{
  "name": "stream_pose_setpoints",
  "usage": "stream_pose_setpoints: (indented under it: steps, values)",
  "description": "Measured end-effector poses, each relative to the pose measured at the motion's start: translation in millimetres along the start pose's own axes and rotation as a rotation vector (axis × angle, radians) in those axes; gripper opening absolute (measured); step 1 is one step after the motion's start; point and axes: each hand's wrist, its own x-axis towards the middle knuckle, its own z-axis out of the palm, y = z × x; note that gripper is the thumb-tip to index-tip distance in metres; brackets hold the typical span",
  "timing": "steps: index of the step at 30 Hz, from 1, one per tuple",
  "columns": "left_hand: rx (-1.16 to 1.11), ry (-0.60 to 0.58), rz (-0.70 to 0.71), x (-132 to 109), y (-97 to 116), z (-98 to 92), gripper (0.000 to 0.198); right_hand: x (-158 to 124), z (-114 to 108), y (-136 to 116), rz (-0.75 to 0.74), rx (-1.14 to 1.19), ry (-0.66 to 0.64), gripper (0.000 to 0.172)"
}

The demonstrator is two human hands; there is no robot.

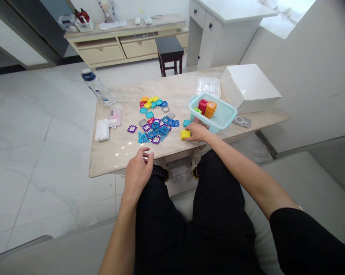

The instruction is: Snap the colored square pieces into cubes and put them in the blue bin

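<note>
My right hand [198, 132] is closed around a small stack of yellow interlocking tiles [185, 135] at the table's near side, in front of the bin. A light-blue tile [186, 122] lies just behind that stack. My left hand [140, 168] hangs by the near table edge with its fingers loosely curled apart, holding nothing. Ahead of it spreads a loose pile of blue tiles [162, 130], with purple-framed tiles [156, 140] among them. Farther back lie yellow, orange, red and teal tiles [149, 114]. The pale-blue plastic bin [222, 117] holds stacked red tiles [202, 105], orange tiles [210, 110] and some green ones.
A water bottle [99, 88] stands at the table's far left, with a tissue pack [102, 130] and a pink packet [115, 117] nearer. On the right are a white box [251, 87], a clear plastic lid [208, 86] and a grey device [242, 121]. A dark stool [169, 49] stands beyond the table.
</note>
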Motion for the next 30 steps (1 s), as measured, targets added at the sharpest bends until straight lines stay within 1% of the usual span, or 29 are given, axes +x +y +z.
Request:
stream_pose_setpoints:
  steps: [4, 8, 10, 14, 20, 30]
  values:
    - [0.000, -0.003, 0.008, -0.4, -0.2, -0.3, 0.036, 1.2, 1.0, -0.9, -0.003, -0.016, -0.008, 0.060]
    - [0.010, -0.007, 0.017, -0.2, -0.2, -0.3, 0.034, -1.0, -0.8, -4.0, 0.068, -0.057, -0.008, 0.061]
    - [0.016, -0.008, 0.014, 0.1, -0.3, -0.1, 0.034, -2.4, -2.4, -5.8, 0.085, -0.059, -0.015, 0.058]
    - [0.028, -0.019, 0.009, 1.1, -1.4, 0.6, 0.032, -3.9, -5.7, -7.8, 0.080, -0.050, -0.025, 0.053]
    - [0.040, -0.031, 0.001, 2.0, -2.3, 1.4, 0.033, -3.2, -7.0, -6.2, 0.053, -0.041, -0.023, 0.060]
    - [0.055, -0.031, 0.001, 1.8, -2.6, 1.0, 0.033, 0.1, -5.5, -8.5, 0.039, -0.041, 0.002, 0.061]
